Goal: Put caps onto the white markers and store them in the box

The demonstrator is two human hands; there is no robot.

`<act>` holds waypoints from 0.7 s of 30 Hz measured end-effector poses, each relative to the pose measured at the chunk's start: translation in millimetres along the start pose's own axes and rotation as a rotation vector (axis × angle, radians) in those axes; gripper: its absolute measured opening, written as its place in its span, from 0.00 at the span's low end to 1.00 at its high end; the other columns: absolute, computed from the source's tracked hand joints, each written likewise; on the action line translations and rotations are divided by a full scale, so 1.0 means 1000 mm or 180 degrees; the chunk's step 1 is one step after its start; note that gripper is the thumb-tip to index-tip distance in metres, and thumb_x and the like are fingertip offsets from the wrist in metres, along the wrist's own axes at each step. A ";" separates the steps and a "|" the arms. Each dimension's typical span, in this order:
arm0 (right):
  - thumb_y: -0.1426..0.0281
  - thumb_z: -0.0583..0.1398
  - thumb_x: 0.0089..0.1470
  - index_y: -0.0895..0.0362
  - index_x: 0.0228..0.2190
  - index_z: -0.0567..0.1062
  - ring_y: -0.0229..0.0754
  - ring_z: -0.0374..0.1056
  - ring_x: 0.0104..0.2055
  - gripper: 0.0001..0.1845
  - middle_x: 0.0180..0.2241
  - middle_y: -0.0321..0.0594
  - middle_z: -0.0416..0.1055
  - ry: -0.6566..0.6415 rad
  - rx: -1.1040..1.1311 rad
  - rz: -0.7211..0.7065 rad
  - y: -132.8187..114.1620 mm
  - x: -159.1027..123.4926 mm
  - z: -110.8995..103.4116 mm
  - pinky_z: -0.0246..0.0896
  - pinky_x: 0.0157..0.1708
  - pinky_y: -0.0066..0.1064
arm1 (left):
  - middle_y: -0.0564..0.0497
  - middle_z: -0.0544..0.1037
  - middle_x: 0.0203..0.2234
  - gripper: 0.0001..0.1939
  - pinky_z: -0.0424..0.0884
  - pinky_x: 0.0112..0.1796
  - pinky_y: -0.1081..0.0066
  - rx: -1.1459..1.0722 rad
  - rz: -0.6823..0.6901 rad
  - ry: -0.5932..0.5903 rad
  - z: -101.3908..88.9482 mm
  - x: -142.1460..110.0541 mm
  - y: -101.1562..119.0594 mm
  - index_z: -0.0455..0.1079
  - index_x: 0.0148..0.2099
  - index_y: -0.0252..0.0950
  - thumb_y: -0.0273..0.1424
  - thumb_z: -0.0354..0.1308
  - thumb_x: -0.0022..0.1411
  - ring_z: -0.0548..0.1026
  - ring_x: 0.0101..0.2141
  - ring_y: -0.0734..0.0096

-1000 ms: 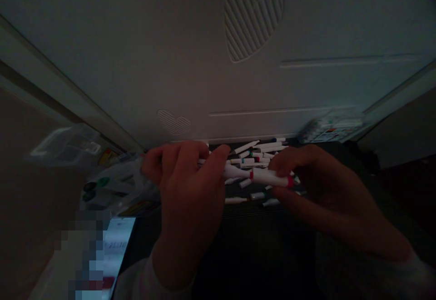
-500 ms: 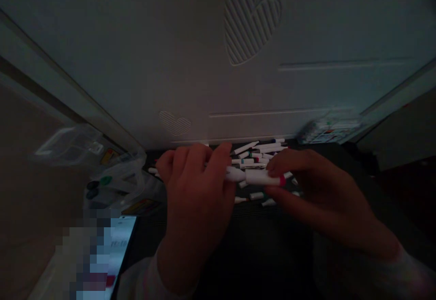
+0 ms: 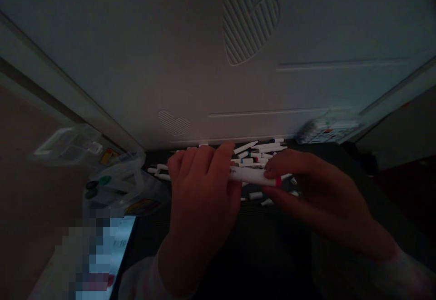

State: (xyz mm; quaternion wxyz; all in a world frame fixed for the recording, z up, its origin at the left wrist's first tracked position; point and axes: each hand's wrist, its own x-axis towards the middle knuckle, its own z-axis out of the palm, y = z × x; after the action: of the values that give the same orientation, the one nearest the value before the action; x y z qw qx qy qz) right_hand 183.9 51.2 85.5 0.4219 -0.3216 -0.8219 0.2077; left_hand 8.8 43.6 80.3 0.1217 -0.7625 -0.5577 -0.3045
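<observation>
We log one white marker [image 3: 254, 175] just below the centre of the frame, lying nearly level in the picture, its right end slightly lower, above a dark tabletop [image 3: 272, 236]. Its right end carries a pinkish-red band.

Left hand [image 3: 204, 191]: fingers curled closed around the marker's left part, back of the hand toward us; the far left end is hidden inside the grip. Right hand [image 3: 320, 195]: thumb and forefinger pinched nearly together on the marker near the banded end, one on each side; the other fingers are in shadow and we cannot tell how they sit.

Handling, our judgement: light, stiff plastic, smooth enough to roll or slip under a loose pinch. The shell should bear firm pressure; a tip, if bare, would be the delicate part. Best hold: left fingers wrapped about the thick body, right thumb and forefinger just inside the band, both in line with the long axis.

Surroundings: loose pens [image 3: 269, 147] are scattered behind and below the hands. A clear plastic case [image 3: 136, 179] stands at lower left beside a lit phone [image 3: 124, 236]; a filled clear pack [image 3: 329, 129] sits right of centre, near a pale panel [image 3: 136, 54] with embossed hearts.
</observation>
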 end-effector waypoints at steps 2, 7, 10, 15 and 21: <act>0.78 0.59 0.49 0.51 0.36 0.69 0.36 0.68 0.35 0.12 0.31 0.34 0.71 -0.0013 0.0024 -0.0016 0.000 0.000 -0.001 0.64 0.34 0.26 | 0.48 0.73 0.30 0.15 0.60 0.39 0.59 -0.0108 0.0000 -0.0024 -0.001 0.000 0.000 0.67 0.45 0.34 0.26 0.53 0.54 0.69 0.34 0.59; 0.78 0.59 0.49 0.51 0.36 0.69 0.36 0.68 0.36 0.13 0.32 0.33 0.71 -0.0008 0.0116 0.0048 0.001 -0.001 -0.001 0.64 0.35 0.25 | 0.47 0.73 0.31 0.12 0.60 0.39 0.59 -0.0215 0.0072 0.0103 -0.002 0.000 0.001 0.67 0.42 0.35 0.27 0.54 0.53 0.69 0.34 0.59; 0.78 0.60 0.49 0.51 0.37 0.69 0.35 0.67 0.36 0.14 0.34 0.33 0.71 0.0003 0.0185 0.0096 0.002 -0.002 0.000 0.63 0.36 0.25 | 0.46 0.73 0.31 0.11 0.59 0.39 0.58 -0.0238 0.0127 0.0065 -0.003 0.001 0.001 0.68 0.40 0.35 0.28 0.54 0.53 0.69 0.34 0.58; 0.77 0.60 0.49 0.50 0.38 0.69 0.36 0.68 0.37 0.14 0.34 0.33 0.71 0.0035 0.0202 0.0149 0.003 -0.004 0.000 0.64 0.36 0.25 | 0.46 0.73 0.32 0.13 0.59 0.39 0.58 -0.0423 0.0249 -0.0098 -0.008 0.001 0.001 0.68 0.41 0.35 0.32 0.54 0.53 0.68 0.36 0.59; 0.77 0.59 0.50 0.49 0.38 0.70 0.39 0.68 0.36 0.14 0.34 0.35 0.71 0.0063 0.0222 0.0201 0.002 -0.004 0.000 0.66 0.34 0.29 | 0.45 0.73 0.34 0.15 0.58 0.40 0.58 -0.0612 0.0240 -0.0151 -0.012 0.001 0.000 0.67 0.41 0.34 0.39 0.53 0.55 0.68 0.36 0.60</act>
State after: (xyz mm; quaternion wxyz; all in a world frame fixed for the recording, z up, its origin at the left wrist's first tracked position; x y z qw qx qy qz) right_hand 186.6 50.4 82.3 0.4342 -0.3346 -0.7993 0.2462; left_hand 4.7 38.3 89.9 0.0460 -0.7981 -0.4996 -0.3337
